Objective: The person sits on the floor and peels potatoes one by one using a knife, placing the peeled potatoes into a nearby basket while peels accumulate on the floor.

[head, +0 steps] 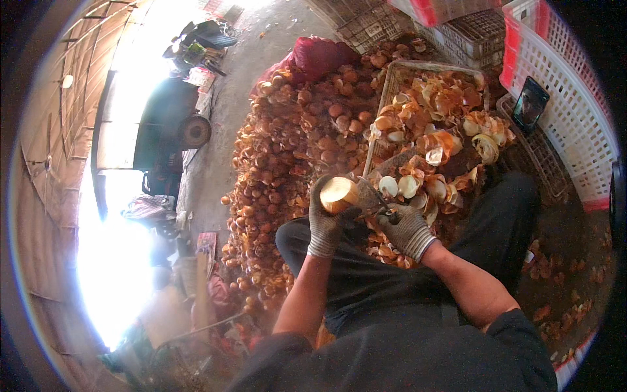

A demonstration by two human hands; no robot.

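In a grey work glove, my left hand [325, 220] grips an onion [339, 192] whose pale cut face with rings is turned upward. My right hand [405, 229], gloved as well, is closed around the handle of a knife [368, 195]. The wide blade points left and lies close against the onion's right side; whether it touches cannot be told. Just beyond the hands stands a plastic crate [383, 105], heaped with onion skins [443, 95] and cut pieces. A round pale onion slice [388, 186] lies on the heap near the blade.
A large pile of unpeeled onions [269, 166] spreads to the left, with a red mesh sack [321, 56] behind it. White plastic baskets [563, 98] stand at right, a phone [531, 104] leaning there. Stacked crates [362, 22] are at the back, a vehicle [161, 127] at far left.
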